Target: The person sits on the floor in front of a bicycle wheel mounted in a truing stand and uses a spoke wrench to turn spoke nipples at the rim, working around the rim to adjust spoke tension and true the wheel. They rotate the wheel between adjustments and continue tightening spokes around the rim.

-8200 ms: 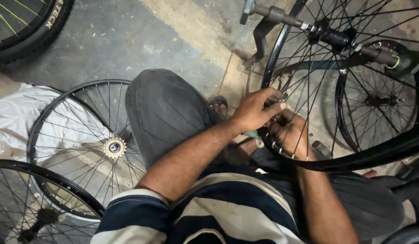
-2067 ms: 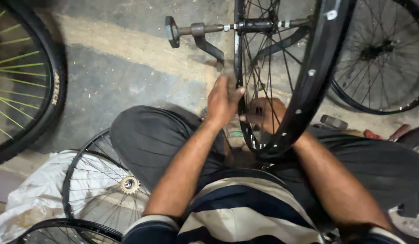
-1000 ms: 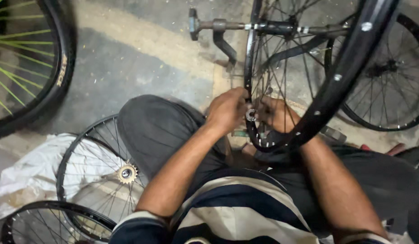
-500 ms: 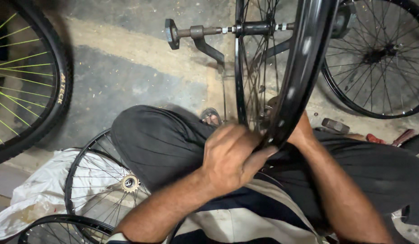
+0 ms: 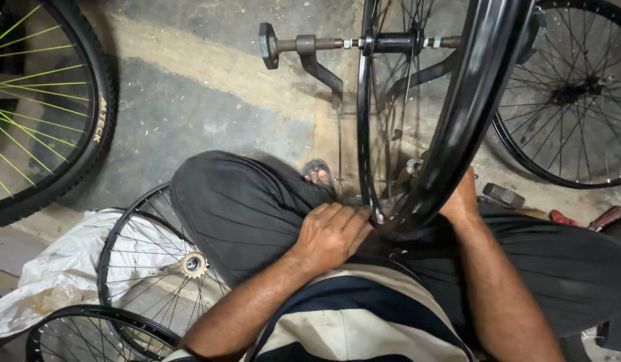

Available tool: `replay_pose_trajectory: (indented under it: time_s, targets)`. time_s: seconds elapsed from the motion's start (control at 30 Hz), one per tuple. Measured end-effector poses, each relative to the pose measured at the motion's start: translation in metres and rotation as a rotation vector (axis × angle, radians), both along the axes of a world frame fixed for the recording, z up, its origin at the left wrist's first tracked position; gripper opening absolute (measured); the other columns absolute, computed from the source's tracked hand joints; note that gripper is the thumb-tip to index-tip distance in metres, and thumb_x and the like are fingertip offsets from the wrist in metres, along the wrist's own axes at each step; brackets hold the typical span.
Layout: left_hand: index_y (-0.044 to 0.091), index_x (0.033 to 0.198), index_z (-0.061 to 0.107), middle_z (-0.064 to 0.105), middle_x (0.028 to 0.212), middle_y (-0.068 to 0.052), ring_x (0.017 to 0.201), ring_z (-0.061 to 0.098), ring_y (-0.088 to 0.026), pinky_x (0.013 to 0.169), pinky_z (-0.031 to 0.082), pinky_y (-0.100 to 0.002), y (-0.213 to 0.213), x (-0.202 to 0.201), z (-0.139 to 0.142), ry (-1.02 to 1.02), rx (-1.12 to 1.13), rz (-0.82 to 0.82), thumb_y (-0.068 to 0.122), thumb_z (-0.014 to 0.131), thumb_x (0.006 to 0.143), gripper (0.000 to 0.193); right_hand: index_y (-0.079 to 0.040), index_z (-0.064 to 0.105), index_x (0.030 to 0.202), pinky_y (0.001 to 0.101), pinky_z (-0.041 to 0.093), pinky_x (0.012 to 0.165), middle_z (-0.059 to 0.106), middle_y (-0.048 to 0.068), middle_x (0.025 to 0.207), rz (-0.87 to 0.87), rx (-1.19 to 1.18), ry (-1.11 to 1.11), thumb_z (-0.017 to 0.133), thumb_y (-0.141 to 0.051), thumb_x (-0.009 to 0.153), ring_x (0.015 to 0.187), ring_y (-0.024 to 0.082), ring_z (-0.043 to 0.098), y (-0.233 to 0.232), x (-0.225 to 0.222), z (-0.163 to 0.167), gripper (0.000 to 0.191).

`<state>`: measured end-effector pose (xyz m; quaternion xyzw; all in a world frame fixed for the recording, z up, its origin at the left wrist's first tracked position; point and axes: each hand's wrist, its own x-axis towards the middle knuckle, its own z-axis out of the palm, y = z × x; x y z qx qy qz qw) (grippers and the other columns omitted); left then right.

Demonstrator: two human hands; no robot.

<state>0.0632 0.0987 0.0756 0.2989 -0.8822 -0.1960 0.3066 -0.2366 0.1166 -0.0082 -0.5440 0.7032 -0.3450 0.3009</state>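
A black spoked bicycle wheel [image 5: 466, 114] stands upright on a metal axle stand [image 5: 310, 48] in front of me, its rim coming down to my lap. My left hand [image 5: 334, 234] is curled over the lowest part of the rim, fingers closed on it. My right hand [image 5: 461, 201] is mostly hidden behind the rim on its far side and rests against it; its fingers cannot be seen. My knees in dark trousers [image 5: 236, 208] flank the wheel.
A tyred wheel with green spokes [image 5: 35, 107] leans at the left. Two bare rims with hubs [image 5: 156, 261] lie on a white cloth [image 5: 62, 268] at lower left. Another spoked wheel [image 5: 578, 100] stands at right. Small tools [image 5: 505, 196] lie on the concrete floor.
My left hand has come away from the spokes and dropped onto the bottom of the rim. The wheel has turned, and my view has shifted slightly.
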Motion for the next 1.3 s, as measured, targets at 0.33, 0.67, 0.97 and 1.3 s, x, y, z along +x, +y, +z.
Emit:
replay_pose_trajectory:
  time_s: [0.33, 0.67, 0.97, 1.3]
  targets:
    - [0.002, 0.11, 0.071, 0.069, 0.092, -0.01, 0.077, 0.064, -0.025, 0.07, 0.05, -0.039, -0.001, 0.0, 0.003, 0.013, -0.002, -0.003, 0.019, 0.078, 0.088, 0.029, -0.004, 0.063, 0.111, 0.0369, 0.058, 0.063, 0.066, 0.006, 0.086, -0.3, 0.104, -1.118, 0.052, -0.012, 0.103, 0.075, 0.021, 0.068, -0.006, 0.0, -0.023, 0.016]
    - [-0.001, 0.108, 0.071, 0.068, 0.093, -0.011, 0.08, 0.065, -0.026, 0.071, 0.051, -0.039, -0.011, -0.001, 0.018, 0.09, -0.027, -0.07, 0.016, 0.083, 0.086, 0.03, -0.005, 0.064, 0.108, 0.0361, 0.055, 0.06, 0.064, 0.006, 0.082, -0.335, 0.107, -1.191, 0.051, -0.015, 0.106, 0.071, 0.02, 0.066, -0.008, -0.004, -0.027, 0.016]
    - [0.001, 0.11, 0.072, 0.069, 0.095, -0.01, 0.082, 0.066, -0.024, 0.071, 0.051, -0.036, -0.014, -0.002, 0.026, 0.193, -0.085, -0.076, 0.015, 0.087, 0.083, 0.034, -0.003, 0.062, 0.118, 0.0385, 0.056, 0.068, 0.065, 0.008, 0.095, -0.238, 0.103, -0.874, 0.051, -0.009, 0.109, 0.083, 0.022, 0.065, -0.01, -0.001, -0.032, 0.015]
    - [0.002, 0.108, 0.07, 0.065, 0.087, -0.009, 0.079, 0.065, -0.028, 0.071, 0.052, -0.041, -0.025, 0.01, 0.012, 0.313, 0.042, -0.105, 0.019, 0.084, 0.082, 0.034, -0.003, 0.063, 0.131, 0.0333, 0.052, 0.078, 0.069, 0.012, 0.097, 0.089, 0.174, -0.127, 0.063, -0.005, 0.094, 0.087, 0.02, 0.064, -0.015, 0.018, -0.019, 0.037]
